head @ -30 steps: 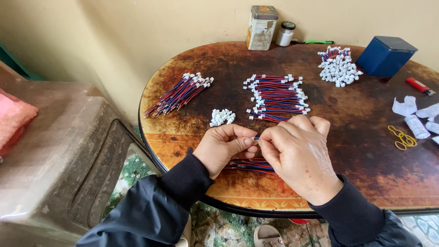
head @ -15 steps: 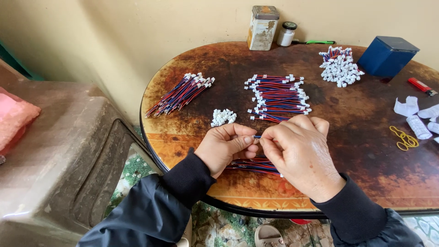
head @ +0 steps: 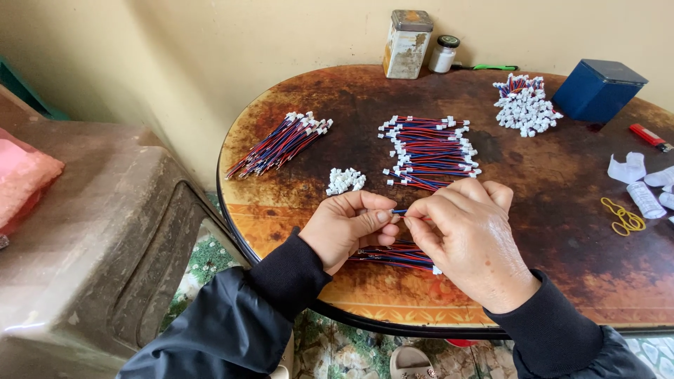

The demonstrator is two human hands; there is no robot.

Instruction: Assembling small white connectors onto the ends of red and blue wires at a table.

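Observation:
My left hand (head: 347, 228) and my right hand (head: 467, 242) meet above the near edge of the round brown table (head: 562, 231). Between their fingertips they pinch a short red-and-blue wire (head: 400, 211). Under my hands lies a small bundle of the same wires (head: 390, 256). A little pile of white connectors (head: 345, 181) sits just beyond my left hand. Farther back lies a spread of wires with white connectors on both ends (head: 428, 151). A bundle with connectors on one end (head: 279, 142) lies at the left.
A heap of wired connectors (head: 524, 105) lies by a blue box (head: 597, 90) at the back right. A rusty tin (head: 407, 43) and small jar (head: 444, 54) stand by the wall. Yellow rubber bands (head: 623, 217), white scraps (head: 627, 168) and a red lighter (head: 649, 135) lie right. A grey plastic chair (head: 91, 238) stands left.
My hands stay together over the near edge with the wire between them; only small finger movements show.

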